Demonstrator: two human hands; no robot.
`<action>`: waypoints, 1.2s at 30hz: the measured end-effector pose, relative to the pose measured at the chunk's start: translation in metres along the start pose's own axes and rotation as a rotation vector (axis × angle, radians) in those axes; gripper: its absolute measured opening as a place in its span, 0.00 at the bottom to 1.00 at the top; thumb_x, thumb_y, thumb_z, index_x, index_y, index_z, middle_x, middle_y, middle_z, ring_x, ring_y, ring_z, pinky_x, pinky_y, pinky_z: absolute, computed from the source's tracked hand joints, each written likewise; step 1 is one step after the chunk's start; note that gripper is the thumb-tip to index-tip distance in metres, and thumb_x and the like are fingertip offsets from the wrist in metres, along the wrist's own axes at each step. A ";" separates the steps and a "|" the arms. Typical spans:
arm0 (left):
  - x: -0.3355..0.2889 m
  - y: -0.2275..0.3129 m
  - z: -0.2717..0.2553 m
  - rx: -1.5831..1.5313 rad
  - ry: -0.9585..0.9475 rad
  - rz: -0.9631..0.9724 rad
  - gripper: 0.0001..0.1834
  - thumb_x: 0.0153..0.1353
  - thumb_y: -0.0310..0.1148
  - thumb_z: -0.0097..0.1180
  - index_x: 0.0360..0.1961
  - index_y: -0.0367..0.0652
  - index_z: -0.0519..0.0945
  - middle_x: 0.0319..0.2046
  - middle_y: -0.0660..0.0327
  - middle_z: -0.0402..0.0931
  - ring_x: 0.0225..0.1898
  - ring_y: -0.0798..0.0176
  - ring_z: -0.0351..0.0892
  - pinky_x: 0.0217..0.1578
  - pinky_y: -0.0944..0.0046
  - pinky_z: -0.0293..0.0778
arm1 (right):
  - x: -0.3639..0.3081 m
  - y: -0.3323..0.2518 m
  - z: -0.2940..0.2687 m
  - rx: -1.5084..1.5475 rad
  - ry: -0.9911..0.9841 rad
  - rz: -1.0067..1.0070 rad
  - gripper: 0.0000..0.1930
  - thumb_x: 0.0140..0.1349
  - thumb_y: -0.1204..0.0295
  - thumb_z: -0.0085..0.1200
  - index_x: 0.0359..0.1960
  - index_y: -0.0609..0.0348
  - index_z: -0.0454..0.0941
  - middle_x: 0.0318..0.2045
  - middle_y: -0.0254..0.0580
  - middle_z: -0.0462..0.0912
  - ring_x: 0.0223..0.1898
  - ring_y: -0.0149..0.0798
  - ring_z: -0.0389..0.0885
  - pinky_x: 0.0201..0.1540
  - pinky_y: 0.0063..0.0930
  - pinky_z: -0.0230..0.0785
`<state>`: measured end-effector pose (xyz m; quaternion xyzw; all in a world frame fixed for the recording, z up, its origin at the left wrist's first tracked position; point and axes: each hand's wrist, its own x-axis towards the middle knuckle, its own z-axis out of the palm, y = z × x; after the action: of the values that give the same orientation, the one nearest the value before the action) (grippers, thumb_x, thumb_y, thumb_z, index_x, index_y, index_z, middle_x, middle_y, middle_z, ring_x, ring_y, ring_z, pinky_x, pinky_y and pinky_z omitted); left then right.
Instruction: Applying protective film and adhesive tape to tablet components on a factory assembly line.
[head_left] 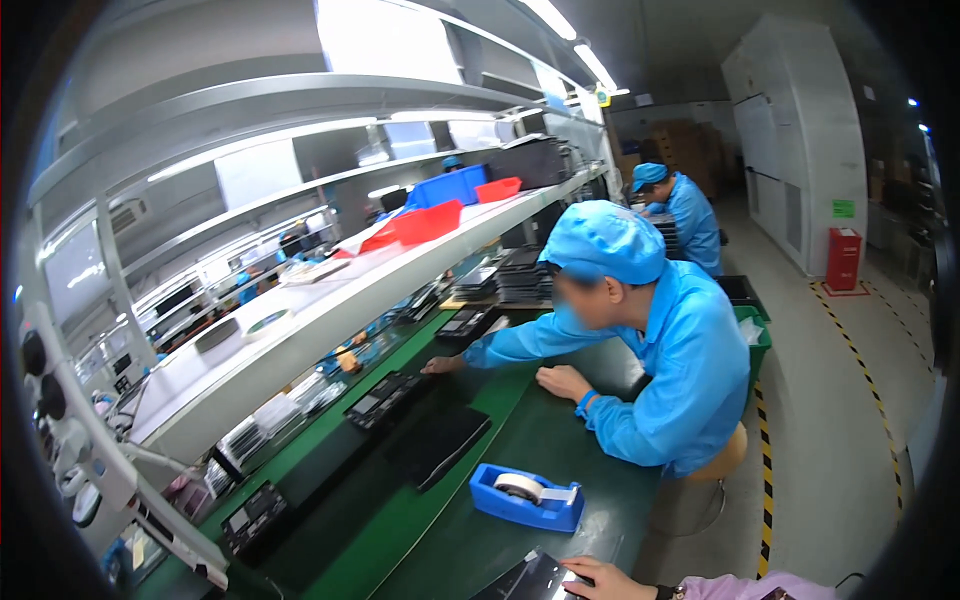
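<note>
At the bottom edge, my right hand (607, 579) comes in from the lower right, below a pinkish-purple sleeve. Its fingers are on the right side of a dark glossy flat panel (535, 578), gripping its edge; the frame cuts off the lower part of both. My left hand is out of the picture. Just beyond the panel stands a blue tape dispenser (545, 514) with a roll of pale tape (519, 487). A black flat piece (450, 447) lies farther up on the green work surface (430, 535).
A co-worker in a blue cap and coat (680, 350) leans over the line, one hand (443, 366) near a black device (384, 400). Another black device (256, 518) lies at left. A long white shelf (310, 310) overhangs the line, carrying red bins (425, 223).
</note>
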<state>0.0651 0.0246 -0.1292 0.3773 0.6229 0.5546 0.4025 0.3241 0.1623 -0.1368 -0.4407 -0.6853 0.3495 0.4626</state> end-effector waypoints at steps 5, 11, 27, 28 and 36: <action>-0.002 0.008 0.012 -0.130 0.027 -0.010 0.40 0.55 0.22 0.50 0.67 0.43 0.47 0.57 0.53 0.58 0.51 0.62 0.57 0.50 0.66 0.53 | 0.000 -0.014 -0.007 0.019 -0.031 0.001 0.22 0.56 0.69 0.56 0.52 0.65 0.71 0.50 0.52 0.73 0.50 0.50 0.73 0.52 0.33 0.64; 0.004 0.016 0.021 -0.256 0.029 -0.036 0.38 0.56 0.22 0.49 0.67 0.42 0.49 0.62 0.51 0.54 0.60 0.58 0.54 0.59 0.62 0.48 | 0.004 -0.002 -0.008 -0.056 -0.098 0.017 0.21 0.56 0.67 0.56 0.49 0.65 0.73 0.50 0.47 0.74 0.50 0.45 0.74 0.52 0.29 0.65; 0.084 0.025 -0.008 0.529 0.095 0.229 0.21 0.57 0.32 0.55 0.53 0.48 0.72 0.40 0.57 0.67 0.41 0.62 0.70 0.37 0.68 0.71 | 0.005 0.008 -0.005 -0.079 -0.017 -0.033 0.20 0.52 0.72 0.56 0.47 0.68 0.73 0.47 0.51 0.74 0.49 0.50 0.74 0.52 0.33 0.65; 0.091 0.017 -0.010 0.614 0.079 0.308 0.18 0.56 0.32 0.57 0.49 0.49 0.75 0.38 0.59 0.69 0.37 0.66 0.69 0.35 0.71 0.69 | 0.004 0.007 -0.004 -0.067 -0.024 -0.034 0.20 0.52 0.72 0.56 0.47 0.68 0.73 0.47 0.51 0.74 0.49 0.50 0.74 0.52 0.33 0.65; 0.095 0.006 -0.005 0.382 0.142 0.192 0.16 0.54 0.34 0.61 0.41 0.40 0.73 0.36 0.57 0.72 0.36 0.62 0.73 0.38 0.67 0.69 | 0.005 -0.003 -0.006 -0.042 -0.027 -0.004 0.19 0.53 0.73 0.54 0.47 0.67 0.73 0.47 0.51 0.74 0.50 0.51 0.72 0.53 0.33 0.64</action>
<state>0.0239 0.1105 -0.1306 0.4644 0.7046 0.4875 0.2241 0.3283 0.1659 -0.1311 -0.4443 -0.6996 0.3398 0.4447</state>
